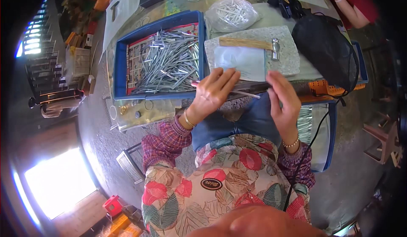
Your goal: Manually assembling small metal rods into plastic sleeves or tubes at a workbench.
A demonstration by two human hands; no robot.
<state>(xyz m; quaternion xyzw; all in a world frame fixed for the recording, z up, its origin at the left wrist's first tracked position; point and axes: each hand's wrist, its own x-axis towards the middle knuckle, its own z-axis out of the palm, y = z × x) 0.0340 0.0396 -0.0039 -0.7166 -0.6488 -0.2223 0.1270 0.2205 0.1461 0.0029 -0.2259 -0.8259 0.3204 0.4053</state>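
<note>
My left hand [214,92] pinches a thin metal rod [246,94] that runs rightward from its fingers toward my right hand [283,100]. The right hand's fingers are curled near the rod's far tip; whether they touch it is unclear. Both hands hover over my lap, just in front of a grey stone slab [284,61]. A wooden-handled hammer [254,44] and a clear plastic bag [241,61] lie on the slab. Left of the slab stands a blue tray [121,63] heaped with several similar metal rods [169,63].
A clear bag of rods [231,14] sits behind the slab. A black mesh bag [326,50] lies to the right, over an orange crate [324,87]. Another person's arm [349,8] shows at the top right. Small metal rings [127,109] lie below the tray.
</note>
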